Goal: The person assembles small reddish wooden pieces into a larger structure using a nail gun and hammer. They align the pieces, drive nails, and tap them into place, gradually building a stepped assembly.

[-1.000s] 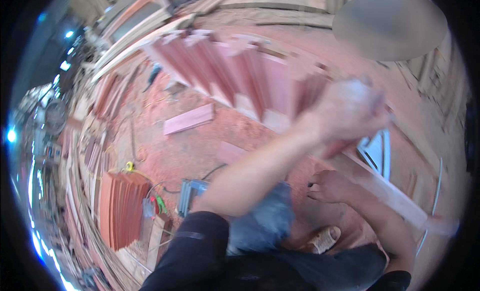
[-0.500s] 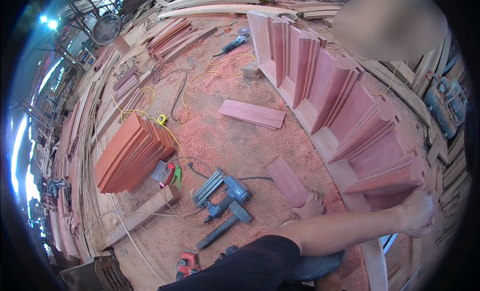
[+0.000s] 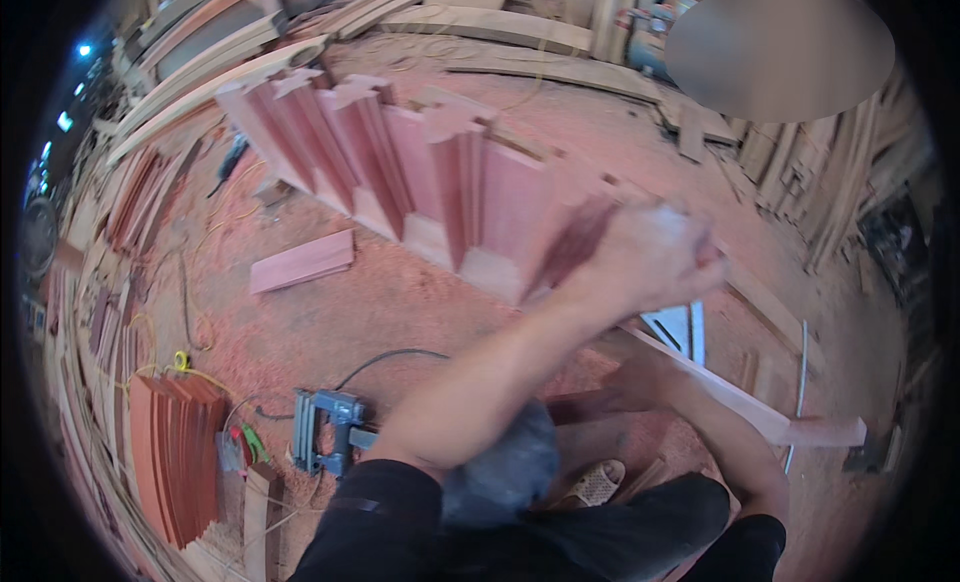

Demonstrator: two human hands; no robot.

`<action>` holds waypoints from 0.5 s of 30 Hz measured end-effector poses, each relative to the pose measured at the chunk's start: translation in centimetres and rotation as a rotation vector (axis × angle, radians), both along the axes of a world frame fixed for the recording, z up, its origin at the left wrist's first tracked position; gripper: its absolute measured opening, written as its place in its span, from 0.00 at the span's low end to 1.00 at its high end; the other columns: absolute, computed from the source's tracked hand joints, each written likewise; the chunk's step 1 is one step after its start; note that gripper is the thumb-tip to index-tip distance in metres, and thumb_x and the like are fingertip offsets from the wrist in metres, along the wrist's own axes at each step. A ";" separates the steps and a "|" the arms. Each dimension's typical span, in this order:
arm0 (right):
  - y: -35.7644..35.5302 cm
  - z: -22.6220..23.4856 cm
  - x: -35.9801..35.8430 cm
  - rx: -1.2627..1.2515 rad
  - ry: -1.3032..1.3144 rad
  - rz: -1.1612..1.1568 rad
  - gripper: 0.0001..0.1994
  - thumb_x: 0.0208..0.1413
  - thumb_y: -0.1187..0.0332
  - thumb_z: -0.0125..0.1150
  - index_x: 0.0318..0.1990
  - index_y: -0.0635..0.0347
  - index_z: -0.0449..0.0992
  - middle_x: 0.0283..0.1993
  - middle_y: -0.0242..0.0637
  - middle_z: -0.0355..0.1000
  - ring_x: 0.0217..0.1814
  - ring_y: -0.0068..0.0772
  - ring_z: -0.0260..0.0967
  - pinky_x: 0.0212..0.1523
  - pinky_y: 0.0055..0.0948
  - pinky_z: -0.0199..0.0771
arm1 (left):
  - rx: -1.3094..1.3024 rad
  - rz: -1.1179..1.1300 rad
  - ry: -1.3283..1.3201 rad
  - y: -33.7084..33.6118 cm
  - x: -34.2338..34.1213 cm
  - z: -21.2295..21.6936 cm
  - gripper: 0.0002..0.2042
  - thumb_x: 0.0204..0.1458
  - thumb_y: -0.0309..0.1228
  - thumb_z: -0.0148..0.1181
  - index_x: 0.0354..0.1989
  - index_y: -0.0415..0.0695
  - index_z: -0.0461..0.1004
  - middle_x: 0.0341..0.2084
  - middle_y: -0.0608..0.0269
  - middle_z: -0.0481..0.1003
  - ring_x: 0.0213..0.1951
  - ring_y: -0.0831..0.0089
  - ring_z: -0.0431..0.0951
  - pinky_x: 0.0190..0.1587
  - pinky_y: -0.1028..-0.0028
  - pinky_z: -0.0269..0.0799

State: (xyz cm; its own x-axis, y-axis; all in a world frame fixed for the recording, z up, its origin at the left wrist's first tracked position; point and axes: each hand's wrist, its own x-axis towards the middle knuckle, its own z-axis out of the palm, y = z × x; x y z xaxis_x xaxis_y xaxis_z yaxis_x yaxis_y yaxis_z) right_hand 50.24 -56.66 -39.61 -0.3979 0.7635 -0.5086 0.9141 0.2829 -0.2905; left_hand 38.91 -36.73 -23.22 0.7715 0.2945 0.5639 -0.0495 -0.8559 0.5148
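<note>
A long reddish wooden frame with several moulded uprights and panels stands across the middle. My left hand reaches over its near right end. The fingers look curled but are blurred, and what they may hold is hidden. Below that arm, my right hand closes on one end of a short reddish board, low over the floor. The left forearm hides part of this board.
Another flat board lies on the sawdust. A blue nail gun sits near a stack of orange-red boards. A triangular metal square lies beyond my right hand. Long timbers line the back.
My view has swung to the right. The short board, flat on the floor before with my right hand at its end, has come closer to me. The left hand stays near the frame's end.
</note>
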 end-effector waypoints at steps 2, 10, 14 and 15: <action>-7.0 4.4 4.1 -0.046 0.124 -0.274 0.20 0.67 0.47 0.68 0.44 0.55 0.88 0.34 0.39 0.83 0.39 0.35 0.82 0.46 0.42 0.80 | -0.086 -0.019 0.097 0.2 -0.2 0.6 0.26 0.63 0.52 0.64 0.54 0.41 0.81 0.40 0.42 0.83 0.44 0.43 0.86 0.49 0.47 0.81; -25.4 4.7 6.0 0.411 0.660 -1.451 0.19 0.72 0.55 0.68 0.43 0.65 0.86 0.29 0.25 0.73 0.36 0.17 0.66 0.39 0.31 0.72 | -0.083 0.011 0.248 0.4 0.3 1.9 0.29 0.67 0.48 0.62 0.67 0.36 0.76 0.57 0.35 0.79 0.62 0.40 0.80 0.65 0.54 0.74; -23.9 -0.8 5.6 0.815 1.007 -1.669 0.18 0.75 0.56 0.65 0.49 0.67 0.85 0.39 0.20 0.77 0.42 0.16 0.69 0.44 0.26 0.73 | -0.101 -0.043 0.198 0.1 0.7 2.2 0.27 0.67 0.47 0.61 0.62 0.35 0.77 0.52 0.37 0.80 0.57 0.38 0.81 0.59 0.53 0.76; -23.1 -1.9 6.0 0.884 1.131 -1.647 0.18 0.75 0.57 0.64 0.51 0.67 0.84 0.41 0.20 0.77 0.43 0.16 0.70 0.46 0.25 0.73 | -0.117 -0.022 0.234 0.0 0.8 2.2 0.27 0.67 0.46 0.62 0.62 0.34 0.77 0.52 0.37 0.80 0.57 0.38 0.81 0.59 0.54 0.76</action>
